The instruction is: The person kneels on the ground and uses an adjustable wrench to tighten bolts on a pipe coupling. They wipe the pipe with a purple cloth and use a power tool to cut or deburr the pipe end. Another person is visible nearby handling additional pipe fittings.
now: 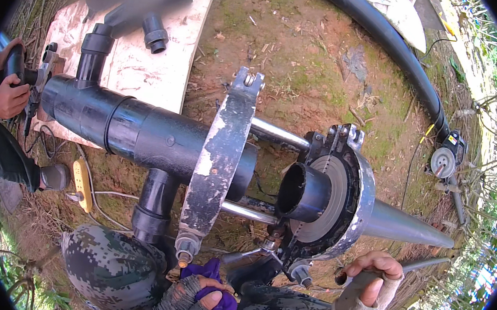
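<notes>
My left hand [190,299], in a dark grey knit glove with bare fingertips, is closed on a bunched purple cloth [216,274] between my knees. My right hand [370,292], in an off-white fingerless glove, is raised at the lower right. Its fingers are curled, and whatever they may hold is hidden. Before me lies a thick black pipe fitting [160,137] with side branches, held in a chipped black clamp ring [221,158]. Facing it across a gap, a narrower black pipe [305,191] sticks through a second clamp ring [364,196]. Steel rods [280,133] join the rings.
At the left a co-worker's hands [12,96] grip a black-handled tool by the fitting's far end. A yellow power strip [82,184] with cables lies on the soil. Loose fittings [154,32] rest on a board [148,73]. A long black pipe [390,46] curves toward a black machine [444,159].
</notes>
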`<action>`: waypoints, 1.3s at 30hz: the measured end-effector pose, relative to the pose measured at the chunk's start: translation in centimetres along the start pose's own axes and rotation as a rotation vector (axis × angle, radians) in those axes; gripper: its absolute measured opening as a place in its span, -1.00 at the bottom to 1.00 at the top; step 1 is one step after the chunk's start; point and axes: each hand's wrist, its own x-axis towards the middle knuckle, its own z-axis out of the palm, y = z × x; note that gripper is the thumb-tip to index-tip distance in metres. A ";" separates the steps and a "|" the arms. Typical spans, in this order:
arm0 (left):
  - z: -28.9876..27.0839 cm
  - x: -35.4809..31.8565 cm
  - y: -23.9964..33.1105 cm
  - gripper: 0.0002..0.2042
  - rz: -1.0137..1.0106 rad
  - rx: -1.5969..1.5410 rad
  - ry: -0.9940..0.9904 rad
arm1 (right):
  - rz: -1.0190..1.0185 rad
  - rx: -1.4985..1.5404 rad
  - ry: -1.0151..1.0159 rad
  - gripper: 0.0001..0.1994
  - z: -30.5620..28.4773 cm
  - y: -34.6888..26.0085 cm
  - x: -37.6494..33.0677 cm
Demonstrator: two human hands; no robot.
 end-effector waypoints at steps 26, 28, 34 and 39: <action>5.0 1.6 -1.3 -0.58 0.205 0.767 0.162 | 0.442 -1.200 -1.327 -0.57 0.0 8.0 -2.9; 7.0 4.3 -3.6 -0.62 0.216 0.891 0.296 | 0.471 -1.174 -1.386 -0.55 -0.5 8.0 -2.2; 7.4 9.0 -9.2 -0.69 0.276 0.915 0.653 | 0.474 -1.146 -1.393 -0.49 -0.3 6.3 -1.9; 5.2 8.5 -10.1 -0.67 0.139 0.895 0.714 | 0.433 -1.091 -1.413 -0.45 -1.0 7.2 -2.2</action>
